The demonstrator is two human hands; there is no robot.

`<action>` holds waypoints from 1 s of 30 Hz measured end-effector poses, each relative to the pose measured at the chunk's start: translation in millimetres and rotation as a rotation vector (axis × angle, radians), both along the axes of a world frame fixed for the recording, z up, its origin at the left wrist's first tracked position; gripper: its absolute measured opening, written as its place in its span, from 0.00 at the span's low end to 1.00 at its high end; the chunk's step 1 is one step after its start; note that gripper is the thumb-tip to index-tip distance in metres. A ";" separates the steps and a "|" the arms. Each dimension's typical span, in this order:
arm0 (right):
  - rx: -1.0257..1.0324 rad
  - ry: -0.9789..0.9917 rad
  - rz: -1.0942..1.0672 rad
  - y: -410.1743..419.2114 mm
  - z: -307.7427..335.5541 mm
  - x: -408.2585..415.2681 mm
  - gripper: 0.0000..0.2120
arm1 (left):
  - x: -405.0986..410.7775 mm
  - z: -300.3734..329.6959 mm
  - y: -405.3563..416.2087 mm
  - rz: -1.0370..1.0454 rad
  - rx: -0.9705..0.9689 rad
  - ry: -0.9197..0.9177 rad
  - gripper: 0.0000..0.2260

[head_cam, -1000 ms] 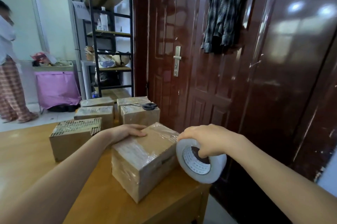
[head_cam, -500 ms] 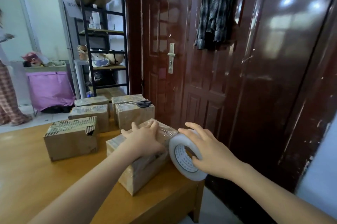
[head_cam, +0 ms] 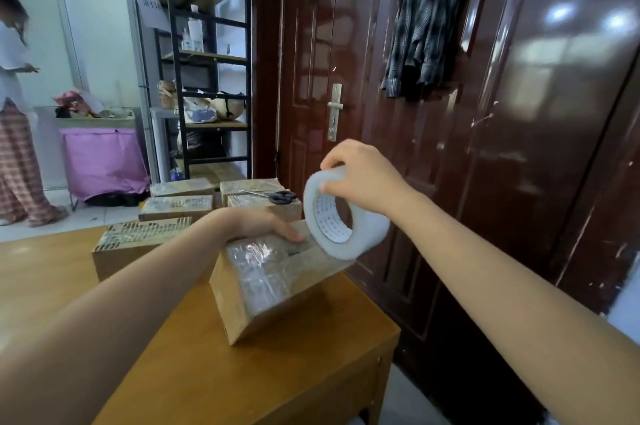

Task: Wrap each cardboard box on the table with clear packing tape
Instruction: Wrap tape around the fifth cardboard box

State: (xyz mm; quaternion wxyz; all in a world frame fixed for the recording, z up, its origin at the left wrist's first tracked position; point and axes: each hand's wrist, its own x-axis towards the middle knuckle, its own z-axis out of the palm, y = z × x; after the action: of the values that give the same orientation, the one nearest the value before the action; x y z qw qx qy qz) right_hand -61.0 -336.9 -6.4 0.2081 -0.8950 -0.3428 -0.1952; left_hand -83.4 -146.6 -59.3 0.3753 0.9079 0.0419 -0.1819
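Note:
A cardboard box (head_cam: pixel 270 286), partly covered in clear tape, stands tilted near the right edge of the wooden table (head_cam: pixel 242 372). My left hand (head_cam: pixel 256 225) holds its far top edge, fingers laid over the top. My right hand (head_cam: pixel 363 175) grips a roll of clear packing tape (head_cam: pixel 343 220) from above, and the roll's lower rim meets the box's right top corner. Several more cardboard boxes (head_cam: pixel 138 244) sit behind it on the table.
Black-handled scissors (head_cam: pixel 277 197) lie on a far box. A dark red door (head_cam: pixel 450 147) stands close on the right, with a plaid shirt (head_cam: pixel 426 16) hanging on it. A black shelf rack (head_cam: pixel 204 61), a pink cart (head_cam: pixel 104 161) and a standing person (head_cam: pixel 17 113) are at the back left.
My right hand has lifted the tape roll from the box's right side up to its top corner. The box has tipped and turned. My left hand shifted to the box's far edge.

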 end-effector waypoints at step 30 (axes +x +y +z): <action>-0.090 0.073 -0.079 -55.3 -86.7 -56.6 0.35 | -7.2 -42.0 -12.1 0.067 0.675 -0.270 0.48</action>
State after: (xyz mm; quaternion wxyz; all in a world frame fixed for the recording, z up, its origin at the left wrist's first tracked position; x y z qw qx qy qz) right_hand -117.7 -392.2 -93.1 0.1722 -0.9228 -0.3078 -0.1551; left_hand -90.6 -158.6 -101.3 0.0623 0.9946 0.0792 -0.0240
